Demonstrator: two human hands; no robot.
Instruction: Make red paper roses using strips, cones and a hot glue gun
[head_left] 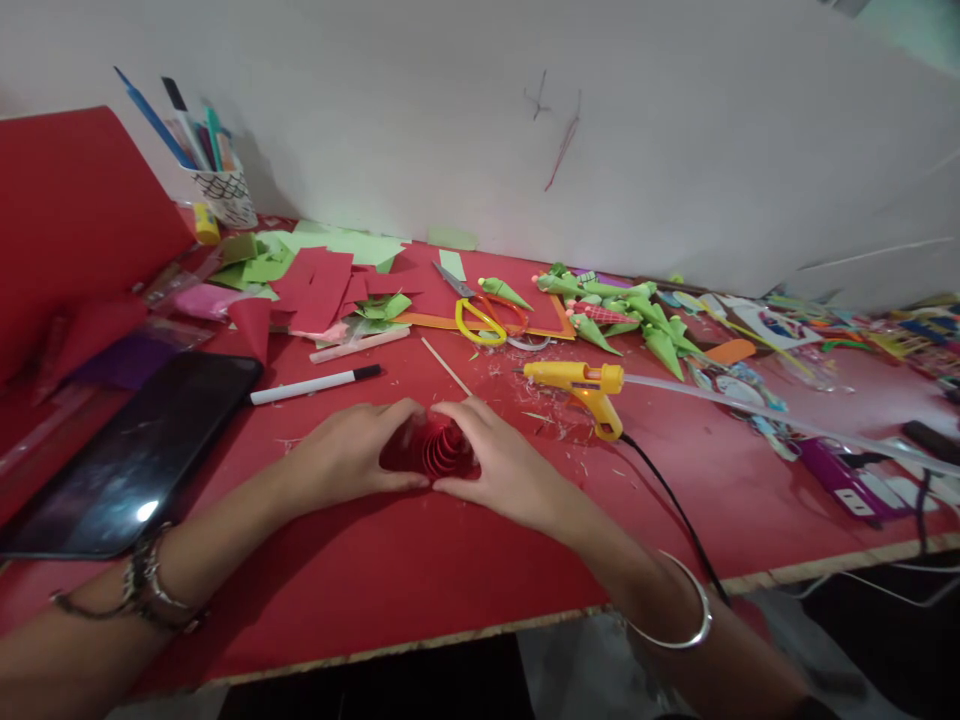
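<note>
A red rolled paper rose (441, 446) lies on the red table (420, 570) between both my hands. My left hand (352, 452) cups its left side, fingers curled around it. My right hand (501, 462) cups the right side, fingers and thumb pressed against the paper spiral. A thin wooden stick (445, 366) lies just behind the rose. A yellow glue gun (581, 388) with a clear glue stick stands right of my right hand, its black cord (675, 510) running to the table's front edge.
A black phone (135, 455) lies at the left, a black-capped white marker (315, 385) beside it. Scissors (480, 310), red and green paper scraps (322, 275), green paper cones (630, 315), a pen cup (221, 190) and a red sheet (67, 210) sit behind. Clutter fills the right end.
</note>
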